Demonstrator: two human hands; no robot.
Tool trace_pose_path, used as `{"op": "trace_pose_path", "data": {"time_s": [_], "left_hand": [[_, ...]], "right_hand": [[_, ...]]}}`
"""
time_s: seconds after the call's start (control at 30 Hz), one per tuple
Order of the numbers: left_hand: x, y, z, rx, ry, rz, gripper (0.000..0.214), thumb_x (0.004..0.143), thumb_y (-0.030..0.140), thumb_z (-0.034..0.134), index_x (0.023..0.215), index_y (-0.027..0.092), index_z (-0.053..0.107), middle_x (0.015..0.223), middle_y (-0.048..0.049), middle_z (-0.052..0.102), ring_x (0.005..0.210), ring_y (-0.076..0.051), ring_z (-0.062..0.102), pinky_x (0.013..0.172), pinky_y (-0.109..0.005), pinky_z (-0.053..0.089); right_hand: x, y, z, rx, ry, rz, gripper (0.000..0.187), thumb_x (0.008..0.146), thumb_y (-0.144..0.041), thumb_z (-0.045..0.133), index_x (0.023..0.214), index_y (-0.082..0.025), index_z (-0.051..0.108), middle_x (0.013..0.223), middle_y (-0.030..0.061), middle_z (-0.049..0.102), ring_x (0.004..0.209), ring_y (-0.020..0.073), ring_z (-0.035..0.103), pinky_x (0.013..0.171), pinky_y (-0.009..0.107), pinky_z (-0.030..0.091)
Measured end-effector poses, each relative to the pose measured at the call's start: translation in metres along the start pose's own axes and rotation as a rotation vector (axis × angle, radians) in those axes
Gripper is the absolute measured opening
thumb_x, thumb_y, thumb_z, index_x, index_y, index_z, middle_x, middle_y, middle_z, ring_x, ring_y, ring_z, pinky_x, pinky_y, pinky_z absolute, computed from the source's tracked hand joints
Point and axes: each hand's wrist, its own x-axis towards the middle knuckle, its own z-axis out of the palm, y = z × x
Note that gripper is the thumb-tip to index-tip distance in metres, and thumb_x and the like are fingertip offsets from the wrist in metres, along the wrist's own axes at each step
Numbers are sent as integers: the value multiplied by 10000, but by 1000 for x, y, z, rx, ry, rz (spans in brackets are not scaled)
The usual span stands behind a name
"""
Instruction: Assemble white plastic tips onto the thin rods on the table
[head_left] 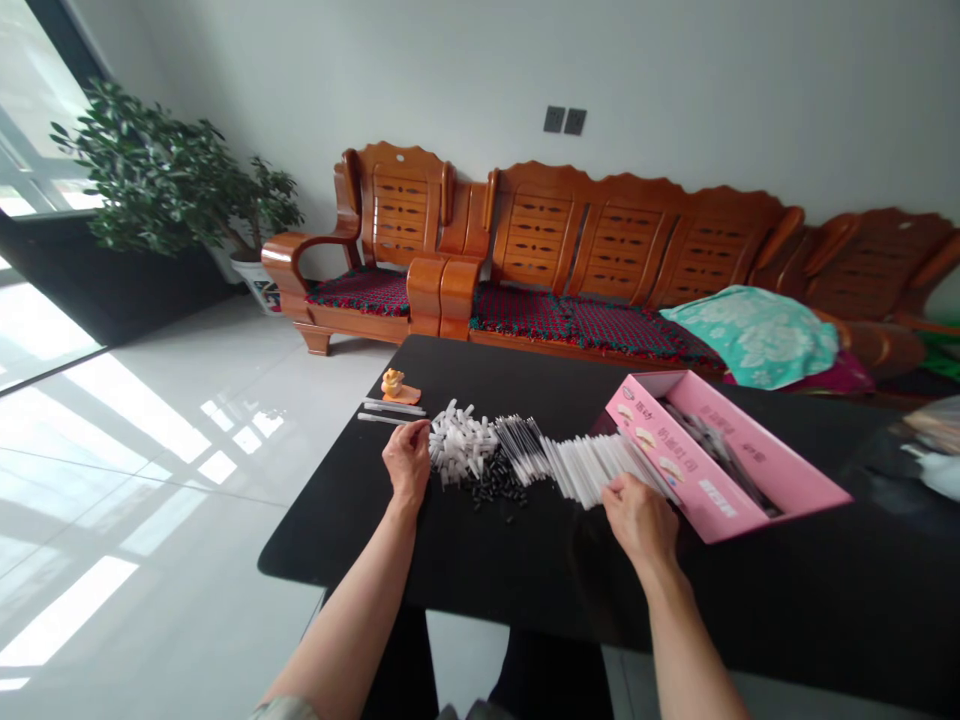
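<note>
My left hand (pixel 409 462) is closed, its fingertips at the left edge of a heap of white pen caps (pixel 459 440); what is in them is too small to make out. Just beyond it lie a few capped, white-looking pens (pixel 391 407). My right hand (pixel 643 520) pinches the near end of a clear pen barrel at the right of a row of such barrels (pixel 589 465). Between the hands are a row of pen refills (pixel 523 448) with dark middles and a scatter of small black plugs (pixel 496 485).
A pink open box (pixel 690 465) with dark contents stands on the black table (pixel 525 570), right of the barrels. A small orange figure (pixel 394 384) sits near the far left edge. Behind are wooden sofas (pixel 540 220) with a turquoise cloth (pixel 757 335), and a potted plant (pixel 172 180).
</note>
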Motion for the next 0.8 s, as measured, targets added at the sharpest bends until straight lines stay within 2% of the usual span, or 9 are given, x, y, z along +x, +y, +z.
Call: {"op": "trace_pose_path", "data": {"time_s": [0.13, 0.23, 0.37, 0.47, 0.57, 0.7, 0.8], "left_hand": [[0, -1, 1, -3, -8, -3, 220, 872, 322, 563, 890, 201, 746, 810, -41, 695, 677, -170, 620, 684, -276, 454], [0, -1, 1, -3, -13, -4, 219, 876, 329, 561, 886, 207, 743, 799, -38, 691, 670, -171, 619, 684, -277, 454], [0, 0, 1, 9, 14, -2, 210, 876, 312, 562, 897, 204, 740, 813, -41, 687, 691, -177, 623, 704, -285, 460], [0, -1, 0, -10, 47, -13, 199, 875, 283, 556, 914, 202, 734, 861, -51, 694, 754, -188, 640, 745, -296, 471], [4, -5, -3, -25, 83, -67, 188, 867, 262, 553, 908, 200, 726, 864, -56, 691, 782, -198, 648, 769, -308, 481], [17, -14, -11, 51, 78, -131, 162, 821, 191, 569, 839, 194, 730, 863, -60, 679, 775, -205, 645, 777, -324, 488], [30, -21, -13, 142, 9, -83, 187, 794, 130, 573, 825, 206, 741, 925, -67, 690, 805, -216, 638, 777, -334, 492]], "right_hand": [[35, 11, 6, -97, 61, 35, 157, 833, -312, 616, 783, -193, 706, 687, 93, 692, 632, 213, 646, 539, 286, 325], [40, 8, 11, -77, 91, 43, 170, 840, -329, 626, 850, -185, 716, 680, 92, 685, 633, 217, 634, 557, 286, 336], [21, -25, 20, 122, 203, 56, 246, 893, -372, 547, 922, -189, 710, 627, 65, 657, 578, 194, 584, 547, 274, 300], [8, -61, 30, 335, 263, -19, 336, 928, -407, 455, 927, -177, 700, 680, 68, 684, 578, 178, 585, 552, 264, 306], [3, -90, 44, 455, 325, -59, 419, 951, -434, 384, 948, -157, 698, 734, 89, 708, 596, 181, 609, 574, 259, 338], [0, -105, 64, 516, 384, -190, 453, 980, -412, 340, 976, -132, 697, 824, 126, 734, 693, 200, 663, 650, 261, 412], [-3, -103, 73, 523, 368, -289, 423, 984, -392, 359, 977, -135, 695, 853, 132, 740, 734, 203, 680, 693, 263, 436]]}}
